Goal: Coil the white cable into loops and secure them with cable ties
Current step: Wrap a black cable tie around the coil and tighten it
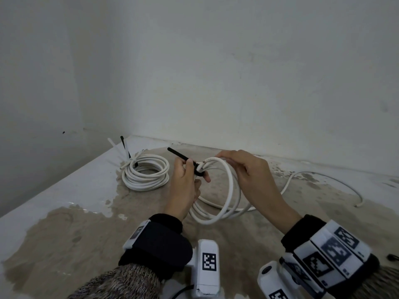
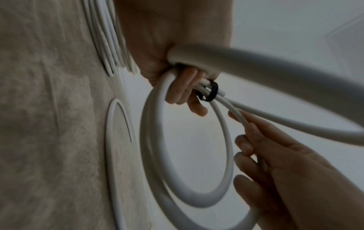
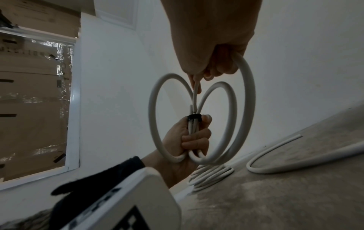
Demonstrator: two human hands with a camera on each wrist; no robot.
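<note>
My left hand (image 1: 190,175) grips a bunch of white cable loops (image 1: 228,190) held upright above the surface. A black cable tie (image 1: 199,170) circles the bunch just past my fingers, and its tail (image 1: 178,156) sticks up to the left. In the left wrist view the black cable tie (image 2: 211,91) sits loosely round the strands. My right hand (image 1: 224,158) pinches one strand at the top of the loops; in the right wrist view the strand (image 3: 196,91) runs from my fingers down into the tie (image 3: 194,117). The cable's free tail (image 1: 323,175) trails off to the right.
A finished white coil (image 1: 145,171), tied, lies at the back left, with spare white and black ties (image 1: 121,147) standing behind it. The stained worktop (image 1: 86,234) meets white walls at the back and left. A window frame (image 3: 74,109) shows in the right wrist view.
</note>
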